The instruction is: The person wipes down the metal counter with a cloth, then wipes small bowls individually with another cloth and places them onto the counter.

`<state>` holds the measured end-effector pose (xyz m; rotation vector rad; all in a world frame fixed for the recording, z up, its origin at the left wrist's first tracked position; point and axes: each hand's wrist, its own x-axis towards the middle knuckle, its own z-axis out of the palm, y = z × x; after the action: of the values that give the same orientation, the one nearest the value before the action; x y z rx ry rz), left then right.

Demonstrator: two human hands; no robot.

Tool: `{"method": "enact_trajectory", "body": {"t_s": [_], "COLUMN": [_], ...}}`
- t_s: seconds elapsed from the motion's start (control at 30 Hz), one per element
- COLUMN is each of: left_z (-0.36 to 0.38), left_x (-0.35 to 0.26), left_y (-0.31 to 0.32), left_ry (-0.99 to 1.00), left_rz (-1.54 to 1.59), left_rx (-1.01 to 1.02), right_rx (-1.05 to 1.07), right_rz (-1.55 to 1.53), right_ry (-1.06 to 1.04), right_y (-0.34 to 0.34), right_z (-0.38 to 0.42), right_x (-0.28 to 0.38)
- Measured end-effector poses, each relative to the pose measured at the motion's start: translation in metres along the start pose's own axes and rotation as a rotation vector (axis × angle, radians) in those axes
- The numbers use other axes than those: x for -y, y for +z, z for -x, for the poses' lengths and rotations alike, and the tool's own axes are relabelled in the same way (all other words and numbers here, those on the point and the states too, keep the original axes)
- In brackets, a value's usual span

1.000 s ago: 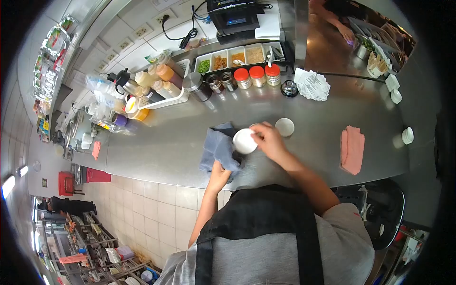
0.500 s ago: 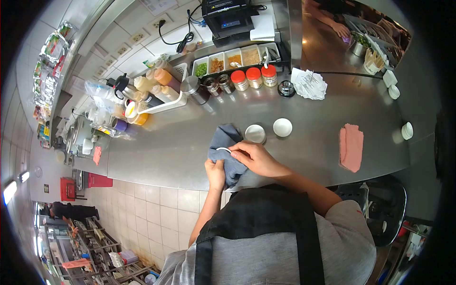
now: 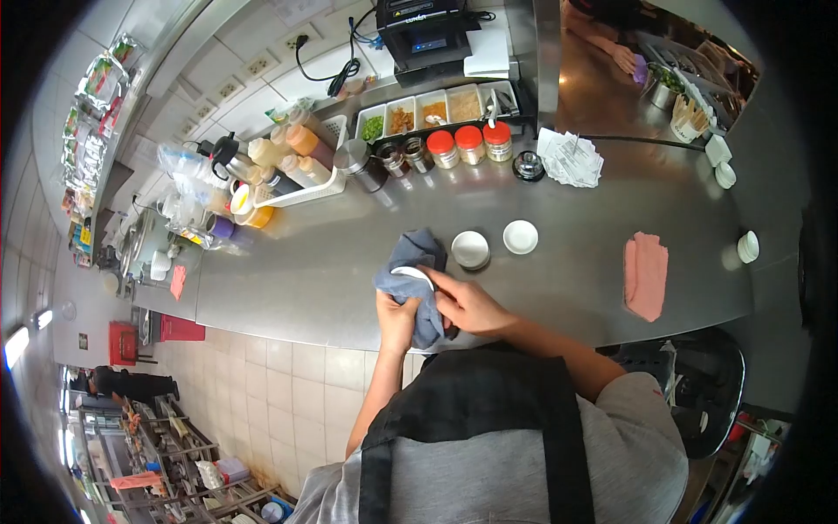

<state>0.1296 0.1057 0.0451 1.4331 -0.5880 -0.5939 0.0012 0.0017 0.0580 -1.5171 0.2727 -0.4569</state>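
Observation:
A blue-grey cloth (image 3: 422, 247) is bunched up near the front edge of the steel counter. The curved white rim of a small dish (image 3: 413, 272) shows in its folds; the cloth hides the remainder. My left hand (image 3: 397, 321) is closed on the cloth from below left, thumb on top. From the right, my right hand (image 3: 473, 306) grips the cloth beside the dish, its index finger reaching toward the rim. Just beyond my hands are one small white bowl (image 3: 470, 251) and, to its right, another white bowl (image 3: 520, 237).
A folded pink cloth (image 3: 645, 277) lies at the right. Red-lidded jars (image 3: 470, 144), a call bell (image 3: 528, 166) and paper slips (image 3: 570, 158) line the back. A white basket of bottles (image 3: 301, 194) stands back left. Another person's hand (image 3: 623, 59) shows beyond the partition.
The dish in the cloth has tilted and more of its white rim shows. My right hand has shifted lower, its fingers now against the cloth instead of pinching the rim.

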Motion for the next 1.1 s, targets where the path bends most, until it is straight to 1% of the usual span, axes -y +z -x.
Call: {"method": "enact_trajectory", "body": {"t_s": [0.07,0.1,0.2,0.23,0.3,0.33,0.43,0.5,0.53,0.57,0.67,0.7,0.73,0.8,0.83,0.9,1.03,1.1], "left_z": [-0.003,-0.005,-0.003,-0.005,-0.006,-0.006,-0.006,-0.001,0.001,0.002,0.006,0.004,0.001,-0.004,-0.006,-0.009,-0.007,-0.009], "left_x": [-0.003,0.004,0.001,0.009,0.014,0.015,0.019,0.015,0.014,0.016,0.026,0.023,0.021,0.018,0.018,0.017,0.012,0.017], "left_y": [-0.001,-0.002,-0.003,-0.005,-0.01,-0.012,-0.016,-0.007,-0.003,-0.009,-0.003,-0.007,-0.009,-0.01,-0.01,-0.008,-0.002,-0.003], "left_ry": [0.074,0.154,0.165,0.227,0.229,0.229,0.112,0.199,0.241,0.124,0.102,0.126,0.119,0.103,0.1,0.097,0.145,0.17], "left_rz": [-0.166,-0.277,-0.566,-0.575,-0.61,-0.628,-0.656,-0.539,-0.48,-0.493,-0.203,-0.301,-0.32,-0.358,-0.326,-0.263,-0.249,-0.21], "left_rx": [0.001,-0.095,-0.114,-0.134,-0.13,-0.131,-0.082,-0.03,-0.005,0.11,0.096,0.145,0.16,0.187,0.166,0.126,-0.077,-0.164], "right_rx": [-0.005,-0.044,-0.016,-0.026,-0.047,-0.109,-0.253,-0.312,-0.311,-0.31,-0.271,-0.257,-0.243,-0.25,-0.254,-0.2,-0.138,-0.149], "right_rz": [0.239,0.282,0.418,0.424,0.436,0.375,0.223,0.17,0.195,0.219,0.33,0.364,0.397,0.322,0.284,0.217,0.162,0.16], "right_ry": [-0.029,-0.108,-0.089,-0.095,-0.105,-0.116,-0.138,-0.129,-0.134,-0.138,-0.146,-0.157,-0.169,-0.102,-0.068,-0.086,-0.073,-0.243], "right_y": [-0.002,-0.004,-0.009,-0.009,-0.006,-0.002,0.006,0.007,0.005,0.001,-0.008,-0.009,-0.01,-0.007,-0.006,-0.006,-0.006,-0.001], "right_z": [0.0,0.001,-0.002,-0.003,-0.003,-0.002,-0.005,-0.008,-0.008,-0.009,-0.008,-0.007,-0.007,-0.005,-0.005,-0.006,-0.009,-0.011], "right_x": [0.004,0.012,0.015,0.013,0.004,0.002,-0.004,-0.008,-0.009,-0.003,-0.011,-0.013,-0.013,-0.004,-0.001,-0.002,0.009,0.007]}}
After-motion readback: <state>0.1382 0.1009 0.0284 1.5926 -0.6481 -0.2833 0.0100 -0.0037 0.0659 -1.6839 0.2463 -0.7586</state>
